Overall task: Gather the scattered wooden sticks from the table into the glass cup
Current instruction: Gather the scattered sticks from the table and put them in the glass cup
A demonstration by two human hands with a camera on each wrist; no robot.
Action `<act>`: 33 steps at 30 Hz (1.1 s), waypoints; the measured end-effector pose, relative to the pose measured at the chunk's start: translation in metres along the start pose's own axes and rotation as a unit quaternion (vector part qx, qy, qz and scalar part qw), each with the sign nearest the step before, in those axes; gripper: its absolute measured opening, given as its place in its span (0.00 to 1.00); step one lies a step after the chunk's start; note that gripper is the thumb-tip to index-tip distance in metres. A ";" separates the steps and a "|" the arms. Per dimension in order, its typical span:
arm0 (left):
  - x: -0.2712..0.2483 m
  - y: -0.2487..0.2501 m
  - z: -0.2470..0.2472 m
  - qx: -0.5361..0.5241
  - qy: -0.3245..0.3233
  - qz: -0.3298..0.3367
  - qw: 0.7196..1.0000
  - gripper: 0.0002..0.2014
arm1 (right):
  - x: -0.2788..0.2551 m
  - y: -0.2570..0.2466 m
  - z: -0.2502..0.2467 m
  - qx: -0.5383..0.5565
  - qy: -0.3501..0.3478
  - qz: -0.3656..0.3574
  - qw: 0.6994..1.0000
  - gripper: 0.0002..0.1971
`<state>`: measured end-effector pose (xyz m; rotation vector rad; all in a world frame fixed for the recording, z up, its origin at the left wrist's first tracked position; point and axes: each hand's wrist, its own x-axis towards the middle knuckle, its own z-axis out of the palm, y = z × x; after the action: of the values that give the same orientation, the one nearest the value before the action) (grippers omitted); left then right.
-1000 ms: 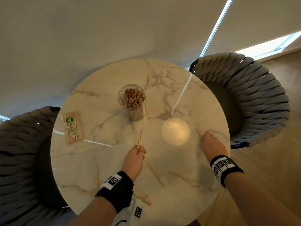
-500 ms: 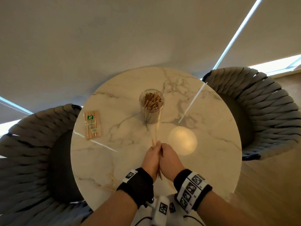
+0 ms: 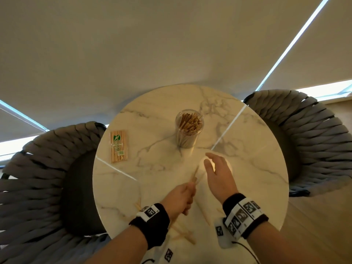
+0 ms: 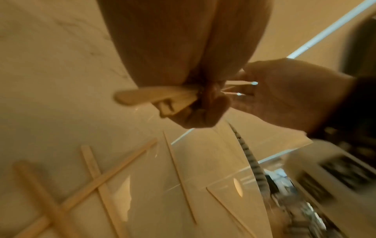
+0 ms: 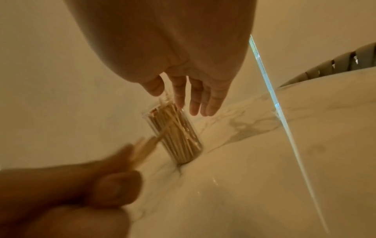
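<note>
A clear glass cup (image 3: 188, 130) (image 5: 175, 133) full of wooden sticks stands near the middle of the round marble table (image 3: 257, 168). My left hand (image 3: 181, 197) (image 4: 199, 96) grips a small bundle of wooden sticks (image 3: 195, 175) (image 4: 154, 98) (image 5: 144, 148), their tips pointing toward the cup. My right hand (image 3: 217, 172) (image 5: 191, 96) hovers with straight, spread fingers between the bundle and the cup, holding nothing. Several loose sticks (image 3: 182, 234) (image 4: 97, 183) lie crossed on the table near its front edge, partly hidden by my left wrist.
A sealed packet of sticks (image 3: 119, 146) lies on the table's left side. Grey woven chairs stand at the left (image 3: 38, 178) and the right (image 3: 308, 138). A bright round light reflection sits beneath my right hand.
My hands, pressed together around the sticks half a second ago, have parted. The right hand let go and moved toward the cup; the left keeps the bundle.
</note>
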<state>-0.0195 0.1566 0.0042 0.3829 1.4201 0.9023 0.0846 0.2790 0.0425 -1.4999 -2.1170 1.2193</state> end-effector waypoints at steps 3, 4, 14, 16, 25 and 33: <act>-0.016 0.006 0.009 0.098 -0.097 0.019 0.990 0.18 | 0.008 -0.003 -0.002 0.038 -0.109 0.038 0.993 0.16; -0.018 0.009 0.013 0.116 -0.110 0.025 0.987 0.15 | 0.006 -0.004 0.000 0.046 -0.177 0.052 0.982 0.18; -0.010 0.033 0.028 0.054 -0.033 -0.011 0.998 0.13 | -0.014 -0.002 -0.003 0.146 -0.271 0.109 0.945 0.33; -0.002 0.036 0.023 -0.058 0.036 -0.011 0.998 0.22 | -0.010 0.011 -0.005 0.194 -0.194 0.107 0.956 0.34; 0.016 0.065 0.015 -0.450 0.134 0.066 0.881 0.11 | -0.045 0.018 0.004 0.071 -0.395 0.054 0.914 0.13; 0.007 0.072 0.029 -0.376 0.143 0.081 0.912 0.11 | -0.048 0.016 0.013 0.161 -0.335 0.115 0.921 0.13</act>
<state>-0.0144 0.2145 0.0556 -0.2316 1.1908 1.6066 0.1073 0.2328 0.0341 -1.3222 -1.9670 2.3079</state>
